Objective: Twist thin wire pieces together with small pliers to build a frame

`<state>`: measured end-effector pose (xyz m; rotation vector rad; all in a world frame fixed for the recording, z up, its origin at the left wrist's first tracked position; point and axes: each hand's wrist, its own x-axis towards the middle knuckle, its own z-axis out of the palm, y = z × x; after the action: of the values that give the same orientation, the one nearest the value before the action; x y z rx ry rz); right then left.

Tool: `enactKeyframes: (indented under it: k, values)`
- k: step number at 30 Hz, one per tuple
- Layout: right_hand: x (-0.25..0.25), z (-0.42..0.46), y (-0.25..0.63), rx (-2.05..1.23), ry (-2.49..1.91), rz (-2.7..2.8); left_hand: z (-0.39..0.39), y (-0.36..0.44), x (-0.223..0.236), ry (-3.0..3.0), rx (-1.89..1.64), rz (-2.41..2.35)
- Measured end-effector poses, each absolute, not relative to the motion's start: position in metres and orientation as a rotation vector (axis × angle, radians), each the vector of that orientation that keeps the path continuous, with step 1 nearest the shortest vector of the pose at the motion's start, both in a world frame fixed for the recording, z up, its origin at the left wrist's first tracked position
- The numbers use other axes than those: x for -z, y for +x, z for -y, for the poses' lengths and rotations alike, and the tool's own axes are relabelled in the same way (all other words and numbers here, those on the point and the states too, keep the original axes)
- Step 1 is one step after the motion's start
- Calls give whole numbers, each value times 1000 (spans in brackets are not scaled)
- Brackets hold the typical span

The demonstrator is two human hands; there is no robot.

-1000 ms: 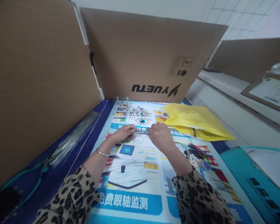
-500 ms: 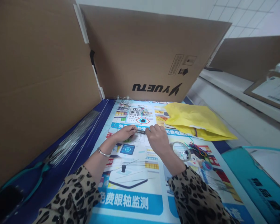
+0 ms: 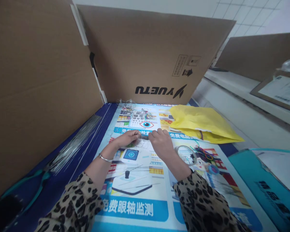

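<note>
My left hand (image 3: 127, 139), with a silver bangle on its wrist, is closed in a pinch at one end of a short dark rod-like piece (image 3: 144, 137). Wrapped over the other end of that piece is my right hand (image 3: 161, 141), its fingers curled shut. The piece spans the small gap between both hands; its exact kind is too small to tell. Fine thin wire (image 3: 143, 143) shows faintly below it. On the printed sheet nearer to me lie several thin straight wires (image 3: 135, 187). A clear round ring-shaped thing (image 3: 186, 155) sits just right of my right wrist.
Cardboard panels (image 3: 145, 54) wall off the back and left. Loose straight wires (image 3: 74, 145) and teal-handled pliers (image 3: 40, 187) lie left. To the right are a yellow bag (image 3: 203, 122), coloured cords (image 3: 205, 154) and a teal box (image 3: 261, 183). Tangled wire bits (image 3: 128, 108) lie at the back.
The view has shifted slightly. Both hands stay together on the dark piece, with only a slight change in how it sits between the fingers.
</note>
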<state>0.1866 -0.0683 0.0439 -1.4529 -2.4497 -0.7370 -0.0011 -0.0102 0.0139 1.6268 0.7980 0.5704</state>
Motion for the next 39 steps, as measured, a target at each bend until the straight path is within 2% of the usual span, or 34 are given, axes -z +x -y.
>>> enactKeyframes:
  k: [25,39]
  values:
    - [-38,68,181,668,-1616,2426,10,-3,-7,1435,-571,-737]
    - [-33,68,184,545,-1704,2449,10,-2,-10,1517,-571,-748]
